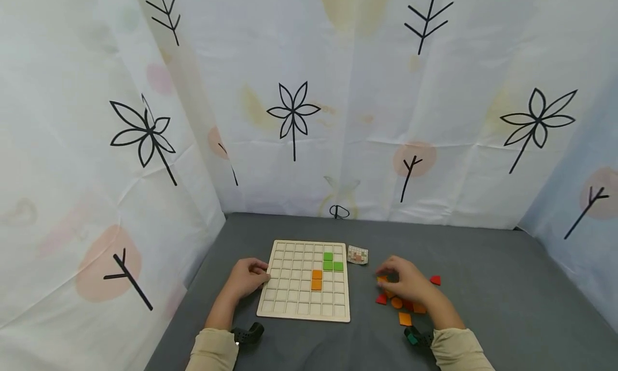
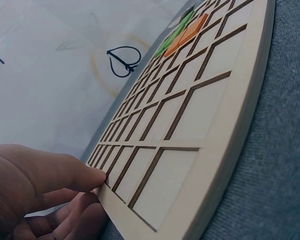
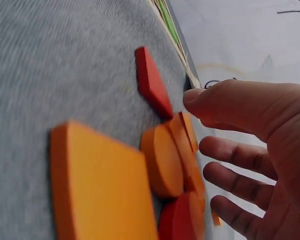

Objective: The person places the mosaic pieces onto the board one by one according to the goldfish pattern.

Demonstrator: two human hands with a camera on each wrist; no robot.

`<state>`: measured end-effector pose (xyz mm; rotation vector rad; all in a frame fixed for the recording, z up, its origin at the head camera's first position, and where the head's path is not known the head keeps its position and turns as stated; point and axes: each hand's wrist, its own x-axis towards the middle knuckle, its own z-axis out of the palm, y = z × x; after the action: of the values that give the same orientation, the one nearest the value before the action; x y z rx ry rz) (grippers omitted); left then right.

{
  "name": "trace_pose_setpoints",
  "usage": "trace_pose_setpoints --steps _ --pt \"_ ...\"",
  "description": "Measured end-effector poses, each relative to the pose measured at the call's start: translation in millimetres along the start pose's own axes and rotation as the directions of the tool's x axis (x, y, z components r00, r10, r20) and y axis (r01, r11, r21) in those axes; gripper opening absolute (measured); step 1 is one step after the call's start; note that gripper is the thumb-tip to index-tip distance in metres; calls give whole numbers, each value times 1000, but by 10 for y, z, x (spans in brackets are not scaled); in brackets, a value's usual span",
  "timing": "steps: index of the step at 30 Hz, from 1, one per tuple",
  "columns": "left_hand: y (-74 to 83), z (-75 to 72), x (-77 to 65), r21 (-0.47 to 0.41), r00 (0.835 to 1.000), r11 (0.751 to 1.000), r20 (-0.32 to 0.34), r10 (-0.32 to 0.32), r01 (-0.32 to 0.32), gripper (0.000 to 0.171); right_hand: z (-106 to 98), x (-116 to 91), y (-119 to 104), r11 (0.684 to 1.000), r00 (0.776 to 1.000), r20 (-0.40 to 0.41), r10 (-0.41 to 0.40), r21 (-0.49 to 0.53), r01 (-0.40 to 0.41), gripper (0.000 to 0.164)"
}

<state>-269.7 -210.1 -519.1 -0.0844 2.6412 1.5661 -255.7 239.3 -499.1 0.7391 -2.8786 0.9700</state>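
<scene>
Board (image 1: 294, 289) pinched at left edge by left hand (image 1: 245, 277); right hand (image 1: 405, 280), grip parted, held over orange and red pieces (image 1: 397, 303) at right.

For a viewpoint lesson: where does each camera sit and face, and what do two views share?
Head: head-worn, facing forward and down at the board and loose pieces; left hand, right hand and sleeves show.
Left wrist: worn there, looking across the board; the left hand shows.
Right wrist: worn there, looking across the loose pieces; the right hand shows.
Shared: head and left wrist show the board's green tiles and orange tiles.
</scene>
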Motion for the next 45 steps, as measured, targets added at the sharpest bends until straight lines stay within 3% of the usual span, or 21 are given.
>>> trace_pose_setpoints --steps 23,35,45 --pt "24 -7 -38 -14 1000 1000 0 -1 1 24 49 -30 27 998 998 -30 58 -30 -59 15" --pt "31 -5 -48 -4 1000 1000 -9 -3 3 24 23 -1 -57 995 996 1 87 -40 -87 17" --pt "16 -4 -27 5 1000 1000 -2 -4 4 24 95 34 -30 990 992 -33 120 -72 -122 13"
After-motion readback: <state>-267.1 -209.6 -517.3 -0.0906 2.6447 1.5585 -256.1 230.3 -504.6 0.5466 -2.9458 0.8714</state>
